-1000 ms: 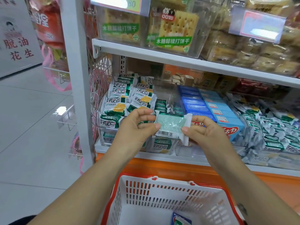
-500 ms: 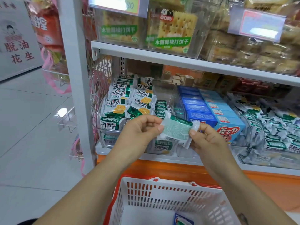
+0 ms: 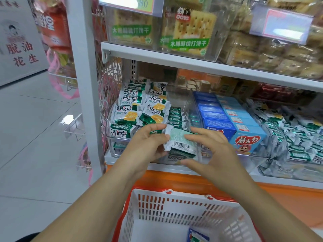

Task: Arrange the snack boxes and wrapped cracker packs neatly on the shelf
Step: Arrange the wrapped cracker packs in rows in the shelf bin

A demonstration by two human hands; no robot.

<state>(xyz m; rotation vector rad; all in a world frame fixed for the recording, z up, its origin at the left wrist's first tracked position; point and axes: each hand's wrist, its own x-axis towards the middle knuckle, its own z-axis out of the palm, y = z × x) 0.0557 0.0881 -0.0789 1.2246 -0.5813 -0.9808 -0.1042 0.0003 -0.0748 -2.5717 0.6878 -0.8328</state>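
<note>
A wrapped cracker pack (image 3: 176, 139), pale green back and barcode facing me, sits at the front of the clear bin of green-and-white cracker packs (image 3: 127, 109) on the lower shelf. My left hand (image 3: 148, 147) pinches its left edge between thumb and fingers. My right hand (image 3: 215, 151) lies over its right side with straight fingers on the wrapper and the thumb spread below it. Rows of blue snack boxes (image 3: 216, 119) stand just right of the bin.
A red-and-white basket (image 3: 167, 215) hangs below my arms with one pack (image 3: 197, 236) inside. More wrapped packs (image 3: 297, 137) fill a bin at the right. The upper shelf edge (image 3: 174, 56) overhangs the bins. A white upright post (image 3: 85, 84) stands to the left.
Both hands carried the pack forward and down to the front of the bin. My right hand shifted from pinching the pack's right edge to lying flat over it.
</note>
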